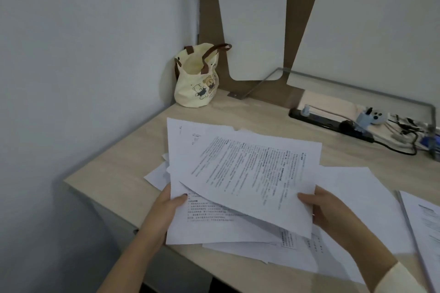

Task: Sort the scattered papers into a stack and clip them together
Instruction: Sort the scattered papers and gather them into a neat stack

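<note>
Several white printed papers [250, 169] lie fanned and overlapping on the light wooden desk [114, 188]. My left hand [166, 209] grips the left edge of the upper sheets, thumb on top. My right hand [326, 209] holds the right edge of the top printed sheet, thumb on top. More loose sheets [357, 192] spread under and to the right of the held ones. A further printed sheet [426, 226] lies at the far right edge. No clip is visible.
A cream tote bag [196, 78] with bear prints stands in the back left corner by the wall. A black power strip [331, 123] with plugs and cables runs along the back right. A thin grey rod [414, 240] lies beside the right sheet.
</note>
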Demonstrator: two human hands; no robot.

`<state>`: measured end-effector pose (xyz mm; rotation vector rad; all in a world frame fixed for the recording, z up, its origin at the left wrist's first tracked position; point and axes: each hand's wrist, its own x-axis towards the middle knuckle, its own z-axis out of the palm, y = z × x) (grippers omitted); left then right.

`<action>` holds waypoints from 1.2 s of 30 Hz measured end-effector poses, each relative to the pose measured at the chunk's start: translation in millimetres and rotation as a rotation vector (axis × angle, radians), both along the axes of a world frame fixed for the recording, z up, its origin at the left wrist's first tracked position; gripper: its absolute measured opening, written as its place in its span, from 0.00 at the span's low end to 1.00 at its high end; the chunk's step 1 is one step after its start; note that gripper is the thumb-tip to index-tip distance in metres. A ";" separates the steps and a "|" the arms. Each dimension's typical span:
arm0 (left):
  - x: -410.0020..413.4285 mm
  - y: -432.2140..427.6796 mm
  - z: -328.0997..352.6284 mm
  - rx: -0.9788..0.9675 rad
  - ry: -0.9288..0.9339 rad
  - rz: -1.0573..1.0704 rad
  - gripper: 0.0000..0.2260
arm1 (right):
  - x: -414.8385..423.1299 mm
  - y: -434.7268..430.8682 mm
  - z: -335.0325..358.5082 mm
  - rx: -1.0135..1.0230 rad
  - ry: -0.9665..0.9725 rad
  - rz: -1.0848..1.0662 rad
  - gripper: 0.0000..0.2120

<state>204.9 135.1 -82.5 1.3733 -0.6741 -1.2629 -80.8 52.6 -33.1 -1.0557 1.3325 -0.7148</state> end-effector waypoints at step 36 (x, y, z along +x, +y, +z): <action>26.2 -6.8 2.2 0.062 -0.239 0.051 0.13 | 37.3 -48.9 -4.5 -0.446 1.078 0.561 0.31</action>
